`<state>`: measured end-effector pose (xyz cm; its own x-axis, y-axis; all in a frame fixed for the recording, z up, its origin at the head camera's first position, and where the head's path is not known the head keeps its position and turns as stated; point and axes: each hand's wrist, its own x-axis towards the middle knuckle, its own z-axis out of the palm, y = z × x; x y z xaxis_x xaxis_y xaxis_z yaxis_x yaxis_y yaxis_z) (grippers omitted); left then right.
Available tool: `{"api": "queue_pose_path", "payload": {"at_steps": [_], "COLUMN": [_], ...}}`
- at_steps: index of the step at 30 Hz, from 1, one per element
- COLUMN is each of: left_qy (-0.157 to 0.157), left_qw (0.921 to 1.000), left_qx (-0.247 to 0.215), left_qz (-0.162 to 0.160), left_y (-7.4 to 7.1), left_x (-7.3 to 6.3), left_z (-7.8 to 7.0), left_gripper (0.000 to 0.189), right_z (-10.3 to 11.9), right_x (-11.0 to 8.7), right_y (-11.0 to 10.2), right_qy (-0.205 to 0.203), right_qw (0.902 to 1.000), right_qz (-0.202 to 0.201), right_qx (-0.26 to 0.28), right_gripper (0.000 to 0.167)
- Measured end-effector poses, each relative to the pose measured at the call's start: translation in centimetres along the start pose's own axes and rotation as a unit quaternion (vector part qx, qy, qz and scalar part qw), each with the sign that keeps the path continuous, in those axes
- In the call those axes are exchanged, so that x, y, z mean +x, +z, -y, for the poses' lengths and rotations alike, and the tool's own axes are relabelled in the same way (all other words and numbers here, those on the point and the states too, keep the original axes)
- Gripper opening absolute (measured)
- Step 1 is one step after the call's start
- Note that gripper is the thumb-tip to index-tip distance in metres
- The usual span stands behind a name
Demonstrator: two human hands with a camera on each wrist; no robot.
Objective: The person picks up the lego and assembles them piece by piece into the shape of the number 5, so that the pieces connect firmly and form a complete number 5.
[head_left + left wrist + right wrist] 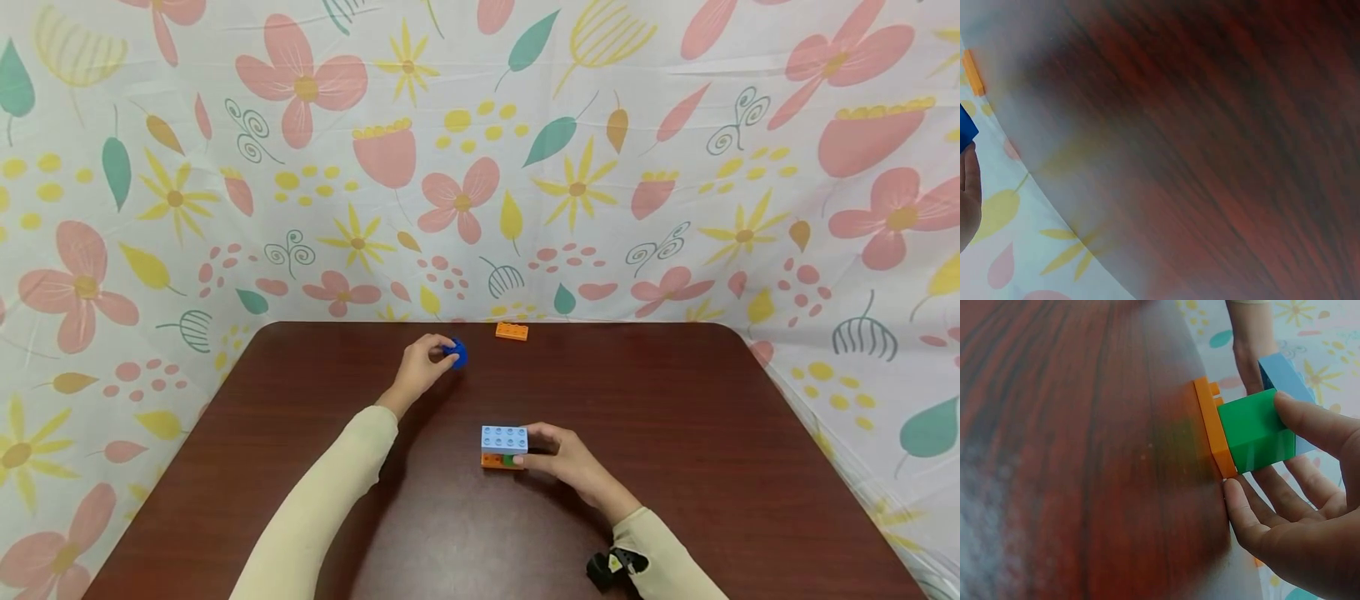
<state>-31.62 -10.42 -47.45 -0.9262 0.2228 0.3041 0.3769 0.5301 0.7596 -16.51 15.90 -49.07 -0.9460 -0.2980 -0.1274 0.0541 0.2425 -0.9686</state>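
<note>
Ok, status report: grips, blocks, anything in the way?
Left grip pinching blue plastic piece. Right grip holding green plastic block, between flat orange base and light-blue studded top. Orange studded brick loose farther back; nothing visibly blocking.

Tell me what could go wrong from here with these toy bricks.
The light-blue rectangular studded plastic brick sits over the green cube-shaped plastic block at one end only, so pressing its overhanging end could pry it loose.

The left hand pinches the deep-blue plastic piece between its fingertips, so it might slip.

The orange rectangular studded plastic brick lies near the far edge of the dark wooden table; a careless nudge might send it off.
</note>
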Motion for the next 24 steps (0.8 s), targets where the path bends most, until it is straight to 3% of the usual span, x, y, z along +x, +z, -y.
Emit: {"api": "queue_pose_path", "payload": {"at_steps": [14,24], "left_qy": [0.047,0.058], "left_qw": [0.9980,0.9956], "left_qx": [-0.042,-0.068], "left_qz": [0.010,0.028], "left_y": [-0.1,-0.1], "left_x": [-1.2,-2.3], "left_z": [-1.1,-2.1], "left_gripper": [0.016,0.016], "right_z": [0.2,0.5], "right_x": [-0.1,-0.2], "right_y": [0.0,0.0], "right_qy": [-0.001,-0.001], "right_qw": [1.0000,1.0000], "right_qz": [0.004,0.000], "right_qx": [0.001,-0.005], "right_gripper": [0.044,0.046]}}
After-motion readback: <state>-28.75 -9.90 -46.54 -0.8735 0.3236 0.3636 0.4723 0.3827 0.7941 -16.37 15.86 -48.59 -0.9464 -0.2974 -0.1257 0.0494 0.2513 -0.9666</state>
